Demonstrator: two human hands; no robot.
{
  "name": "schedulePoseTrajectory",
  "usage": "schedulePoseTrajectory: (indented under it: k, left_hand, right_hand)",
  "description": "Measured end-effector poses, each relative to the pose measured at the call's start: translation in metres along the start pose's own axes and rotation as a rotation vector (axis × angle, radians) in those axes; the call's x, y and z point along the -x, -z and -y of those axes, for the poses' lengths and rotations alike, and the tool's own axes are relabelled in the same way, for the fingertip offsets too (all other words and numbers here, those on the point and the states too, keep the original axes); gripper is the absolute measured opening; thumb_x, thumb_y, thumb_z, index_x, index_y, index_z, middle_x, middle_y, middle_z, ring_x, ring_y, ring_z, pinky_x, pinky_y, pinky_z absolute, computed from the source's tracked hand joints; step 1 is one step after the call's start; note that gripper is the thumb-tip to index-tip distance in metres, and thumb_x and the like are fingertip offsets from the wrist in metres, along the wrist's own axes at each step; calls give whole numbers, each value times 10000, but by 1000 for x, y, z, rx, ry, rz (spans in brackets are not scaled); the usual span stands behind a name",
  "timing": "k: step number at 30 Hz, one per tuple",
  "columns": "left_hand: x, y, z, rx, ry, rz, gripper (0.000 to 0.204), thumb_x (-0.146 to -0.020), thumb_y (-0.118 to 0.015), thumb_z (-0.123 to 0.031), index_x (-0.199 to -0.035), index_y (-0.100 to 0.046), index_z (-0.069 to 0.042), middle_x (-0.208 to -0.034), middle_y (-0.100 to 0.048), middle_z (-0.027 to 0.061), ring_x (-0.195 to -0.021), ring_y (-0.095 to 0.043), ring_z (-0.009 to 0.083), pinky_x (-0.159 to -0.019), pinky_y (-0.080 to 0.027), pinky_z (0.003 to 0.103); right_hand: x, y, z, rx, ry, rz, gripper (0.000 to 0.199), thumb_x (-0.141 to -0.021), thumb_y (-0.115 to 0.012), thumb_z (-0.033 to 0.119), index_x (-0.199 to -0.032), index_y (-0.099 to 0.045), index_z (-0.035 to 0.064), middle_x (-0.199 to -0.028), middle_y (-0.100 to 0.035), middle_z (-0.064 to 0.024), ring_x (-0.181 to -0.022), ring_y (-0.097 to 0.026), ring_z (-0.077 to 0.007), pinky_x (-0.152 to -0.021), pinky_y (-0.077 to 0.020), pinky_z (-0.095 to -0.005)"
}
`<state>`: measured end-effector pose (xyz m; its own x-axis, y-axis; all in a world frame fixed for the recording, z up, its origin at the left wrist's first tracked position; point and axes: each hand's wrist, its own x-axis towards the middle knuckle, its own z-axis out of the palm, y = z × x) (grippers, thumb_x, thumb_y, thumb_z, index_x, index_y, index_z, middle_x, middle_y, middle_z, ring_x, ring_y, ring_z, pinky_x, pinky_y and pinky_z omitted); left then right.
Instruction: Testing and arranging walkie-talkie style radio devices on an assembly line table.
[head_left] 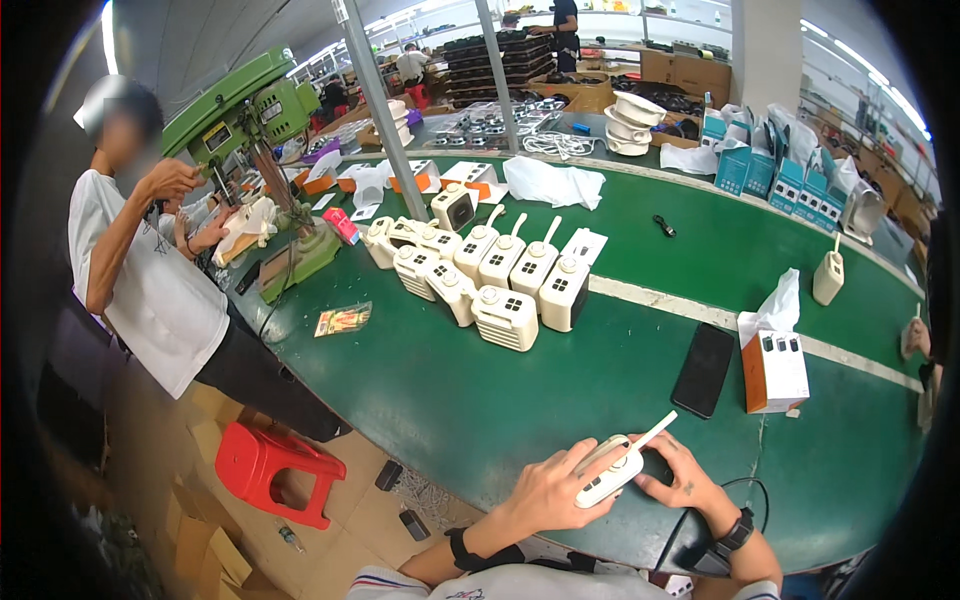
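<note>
Over the near edge of the green table, my left hand is closed around a small cream device with a round knob and a loop strap. My right hand is curled at the device's right side, thumb and fingers against it. A pale strap end sticks up between the hands. What my fingertips press on is partly hidden. Farther left stands a cluster of similar cream devices, several with straps raised. A black phone lies beyond my right hand, beside a white and orange box with a plastic bag coming out.
At the left a person stands by a green drill press. A red stool is on the floor. One cream device stands on the belt, with teal boxes behind. Another person's hand shows at right.
</note>
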<state>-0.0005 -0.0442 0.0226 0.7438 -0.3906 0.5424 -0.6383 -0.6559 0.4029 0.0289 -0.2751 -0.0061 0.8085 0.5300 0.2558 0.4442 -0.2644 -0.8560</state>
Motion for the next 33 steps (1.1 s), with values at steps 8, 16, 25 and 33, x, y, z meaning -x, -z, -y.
schedulePoseTrajectory:
  k: [8, 16, 25, 33]
  left_hand:
    - [5, 0, 2, 34, -24, -26, 649, -685, -746, -268, -1300, -556, -178, -1115, -583, 94, -725, -651, 223, -557, -557, 318]
    - [2, -1, 1, 44, -23, -24, 635, -597, -806, -254, -1200, -625, -174, -1067, -609, 73, -728, -667, 208, -574, -558, 294]
    - [6, -11, 8, 141, -28, -96, 619, -598, -801, -244, -1180, -624, -129, -1045, -608, 101, -702, -665, 222, -563, -555, 306]
    - [7, -20, 13, 225, -67, -209, 605, -542, -816, -208, -1093, -625, -44, -975, -629, 135, -689, -668, 253, -570, -548, 309]
  right_hand:
    - [-2, -2, 5, 198, -56, 134, 709, -766, -734, 444, -1321, -492, 73, -1249, -516, -206, -1158, -470, -374, -999, -332, -431]
    - [0, -3, -1, 227, -56, 152, 698, -802, -694, 489, -1319, -497, 64, -1271, -498, -207, -1179, -459, -376, -1000, -338, -440]
    - [0, -3, -4, 230, -43, 161, 680, -808, -685, 496, -1297, -522, 52, -1272, -496, -217, -1180, -458, -381, -992, -344, -441]
    - [0, -3, -5, 255, -38, 162, 684, -810, -679, 506, -1281, -529, 34, -1257, -505, -222, -1176, -462, -385, -993, -344, -439]
